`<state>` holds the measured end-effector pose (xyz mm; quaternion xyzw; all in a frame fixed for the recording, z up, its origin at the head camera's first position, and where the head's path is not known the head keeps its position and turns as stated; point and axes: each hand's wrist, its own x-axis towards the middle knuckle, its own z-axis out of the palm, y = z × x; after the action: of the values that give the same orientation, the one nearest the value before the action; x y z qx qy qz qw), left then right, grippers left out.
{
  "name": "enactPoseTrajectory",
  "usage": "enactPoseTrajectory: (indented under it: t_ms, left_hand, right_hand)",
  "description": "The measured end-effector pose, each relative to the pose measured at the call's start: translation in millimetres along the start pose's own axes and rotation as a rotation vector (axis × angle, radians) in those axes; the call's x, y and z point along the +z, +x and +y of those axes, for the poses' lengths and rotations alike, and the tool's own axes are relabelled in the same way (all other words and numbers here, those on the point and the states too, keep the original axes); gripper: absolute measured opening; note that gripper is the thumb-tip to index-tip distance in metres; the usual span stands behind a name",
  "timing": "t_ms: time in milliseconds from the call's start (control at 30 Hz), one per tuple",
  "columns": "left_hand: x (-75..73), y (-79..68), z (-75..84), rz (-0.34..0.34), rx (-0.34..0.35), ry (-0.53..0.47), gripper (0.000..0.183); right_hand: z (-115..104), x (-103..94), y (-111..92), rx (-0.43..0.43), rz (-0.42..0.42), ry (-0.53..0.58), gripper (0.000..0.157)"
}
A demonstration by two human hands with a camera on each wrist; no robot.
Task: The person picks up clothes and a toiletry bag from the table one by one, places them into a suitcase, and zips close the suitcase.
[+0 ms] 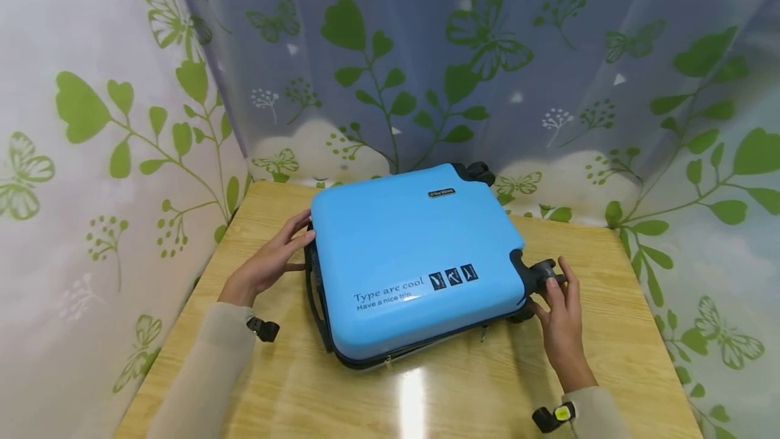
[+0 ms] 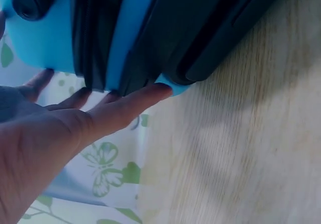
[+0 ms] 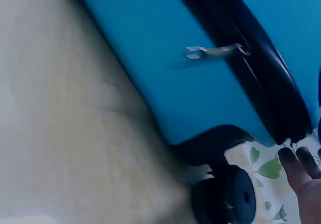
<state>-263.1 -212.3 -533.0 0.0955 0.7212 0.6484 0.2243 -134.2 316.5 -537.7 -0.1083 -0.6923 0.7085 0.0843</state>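
A light blue hard-shell suitcase (image 1: 414, 242) lies flat on a wooden table, its printed side up. At its left end, my left hand (image 1: 268, 266) touches the edge with spread fingers, above the dark carry handle (image 1: 315, 300). The left wrist view shows those fingers (image 2: 133, 103) stretched along the suitcase's end. On the right, my right hand (image 1: 563, 330) has its fingers at a black wheel (image 1: 542, 275) on the near corner. In the right wrist view, the fingertips (image 3: 288, 157) point up beside the case; a metal zipper pull (image 3: 215, 50) hangs from the dark seam.
The light wood table (image 1: 463, 391) extends in front of and beside the suitcase. Leaf-and-butterfly curtains (image 1: 378, 53) hang behind it and along both sides. Another black wheel (image 1: 478, 173) sticks out at the far right corner. Both wrists wear black straps.
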Motion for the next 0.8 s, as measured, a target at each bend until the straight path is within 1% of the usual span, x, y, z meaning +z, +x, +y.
enactPoseTrajectory:
  t_ms: [67, 167, 267, 333, 400, 533, 633, 800]
  left_hand:
    - [3.8, -6.0, 0.3, -0.015, -0.013, 0.008, 0.076]
    - [9.5, -14.2, -1.0, -0.022, -0.050, 0.019, 0.078]
    - [14.7, -20.4, -3.4, -0.038, -0.094, 0.018, 0.080]
    - [17.5, -23.6, -5.8, -0.050, -0.115, 0.005, 0.080]
    - [19.2, -25.7, -8.6, -0.063, -0.122, -0.011, 0.080]
    - [21.8, -27.3, -13.3, -0.063, -0.109, -0.044, 0.078]
    - [23.0, -26.5, -15.7, -0.063, -0.092, -0.056, 0.077]
    - [22.0, -20.6, -17.6, -0.043, -0.077, -0.060, 0.077]
  right_hand:
    - [-1, -2.9, 6, -0.047, -0.030, 0.047, 0.057]
    - [-2, -6.6, 16, -0.111, -0.106, 0.129, 0.054]
    - [-4, -11.2, 24, -0.131, -0.199, 0.184, 0.051]
    - [-5, -14.5, 30, -0.121, -0.255, 0.208, 0.047]
    - [-6, -17.8, 35, -0.102, -0.306, 0.214, 0.044]
    - [-8, -23.1, 43, -0.056, -0.375, 0.203, 0.044]
    - [-9, -25.1, 45, -0.018, -0.397, 0.190, 0.046]
    - [-7, -23.6, 41, 0.009, -0.387, 0.167, 0.044]
